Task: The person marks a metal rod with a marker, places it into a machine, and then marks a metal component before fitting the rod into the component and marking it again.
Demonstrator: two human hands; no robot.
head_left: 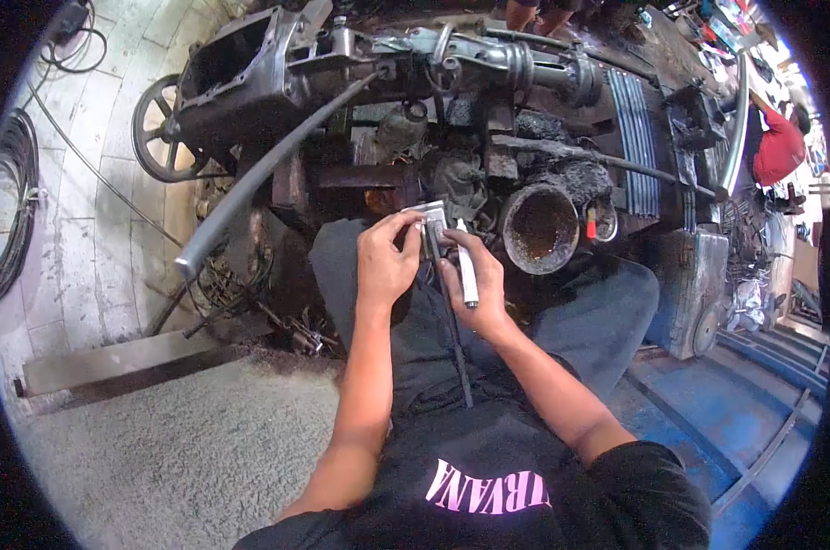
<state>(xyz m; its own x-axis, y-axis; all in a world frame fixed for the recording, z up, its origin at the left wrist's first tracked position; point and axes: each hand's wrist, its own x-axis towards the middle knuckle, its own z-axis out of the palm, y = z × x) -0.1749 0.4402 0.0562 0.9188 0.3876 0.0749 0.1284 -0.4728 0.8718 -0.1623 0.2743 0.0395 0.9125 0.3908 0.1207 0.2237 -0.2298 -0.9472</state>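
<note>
My left hand (pixel 390 254) is closed at the left edge of a small flat metal piece (pixel 432 216), thumb and fingers pinched near its top. Between my hands, a long dark rod (pixel 458 353) runs from that piece down toward my lap. My right hand (pixel 475 279) holds a white tube (pixel 467 266) with a dark end pointing down, its fingers close to the metal piece. Whether the rod and the metal piece are joined cannot be made out.
A large greasy machine (pixel 415 60) lies ahead, with a long bar (pixel 277 165) slanting down from it. Right of my hands are a round bowl (pixel 541 229) and a red-handled brush (pixel 591 225). Metal rods (pixel 630 137) lie farther right. A person in red (pixel 782 147) is at the far right.
</note>
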